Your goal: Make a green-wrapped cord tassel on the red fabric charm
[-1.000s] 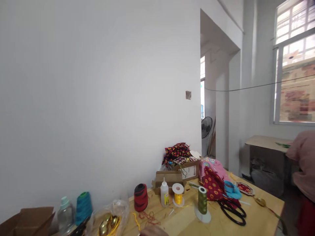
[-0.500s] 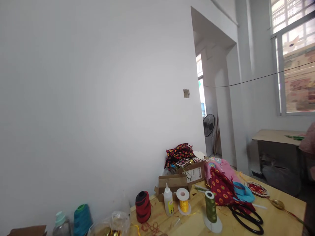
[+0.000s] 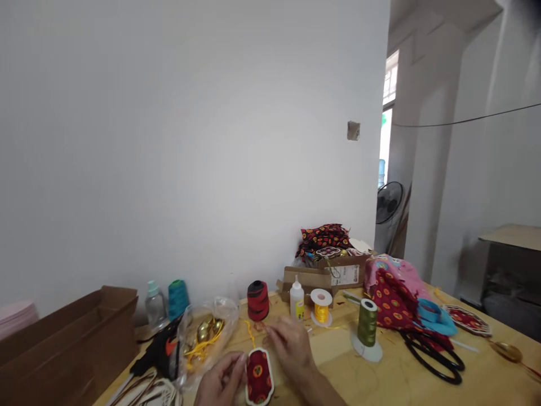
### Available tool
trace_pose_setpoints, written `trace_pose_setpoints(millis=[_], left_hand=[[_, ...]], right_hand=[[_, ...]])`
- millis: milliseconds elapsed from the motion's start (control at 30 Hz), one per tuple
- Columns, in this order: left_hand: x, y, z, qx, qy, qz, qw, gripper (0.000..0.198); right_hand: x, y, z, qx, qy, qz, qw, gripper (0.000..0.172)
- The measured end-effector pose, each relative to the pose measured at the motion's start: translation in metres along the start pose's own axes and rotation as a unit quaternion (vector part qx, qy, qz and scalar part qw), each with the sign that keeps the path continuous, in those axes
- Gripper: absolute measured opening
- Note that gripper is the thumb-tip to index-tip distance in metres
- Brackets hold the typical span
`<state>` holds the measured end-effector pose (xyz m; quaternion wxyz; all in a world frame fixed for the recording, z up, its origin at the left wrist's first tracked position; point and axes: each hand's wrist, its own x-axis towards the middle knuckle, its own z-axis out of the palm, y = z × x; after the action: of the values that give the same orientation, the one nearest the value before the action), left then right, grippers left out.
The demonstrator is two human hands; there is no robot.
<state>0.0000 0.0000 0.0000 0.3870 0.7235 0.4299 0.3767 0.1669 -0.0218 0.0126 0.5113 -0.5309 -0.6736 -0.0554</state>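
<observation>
Low in the head view, a small plaque (image 3: 259, 379) with a scalloped white border and dark red patterned fabric stands at the table's near side. My left hand (image 3: 222, 382) is closed with thumb and fingers at its left edge. A yellow cord (image 3: 250, 331) runs up from its top. Just right of the plaque, my right hand (image 3: 292, 351) is closed, its fingertips pinched beside a tangle of thin red thread (image 3: 259, 326). What those fingertips hold, if anything, is too small to make out.
Behind my hands stand a red-and-black thread spool (image 3: 258, 301), a glue bottle (image 3: 296, 301), a yellow cord spool (image 3: 321, 313) and a green spool (image 3: 367, 324). Scissors (image 3: 435, 356) lie right. Left are a bag of gold bells (image 3: 211, 330), a glue gun (image 3: 158, 352) and a cardboard box (image 3: 71, 344).
My view has swung left and down. Both hands and the plaque have come into sight, along with the cardboard box and glue gun; the window and the person at right have left the frame.
</observation>
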Motion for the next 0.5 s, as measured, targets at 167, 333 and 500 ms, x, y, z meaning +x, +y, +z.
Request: trace_pose_setpoints(millis=[167,333,500], left_hand=[[-0.006,0.004,0.011,0.161,0.005,0.037,0.986,0.063],[-0.008,0.003,0.026,0.262,-0.085,-0.006,0.961,0.091],[-0.013,0.011,0.023,0.241,-0.087,-0.002,0.967,0.085]], right_hand=[[-0.001,0.012,0.005,0.017,0.006,0.062,0.998,0.030],[-0.005,0.006,0.015,0.031,-0.014,0.062,0.998,0.027],[-0.006,0.005,0.015,0.040,-0.022,0.064,0.997,0.027]])
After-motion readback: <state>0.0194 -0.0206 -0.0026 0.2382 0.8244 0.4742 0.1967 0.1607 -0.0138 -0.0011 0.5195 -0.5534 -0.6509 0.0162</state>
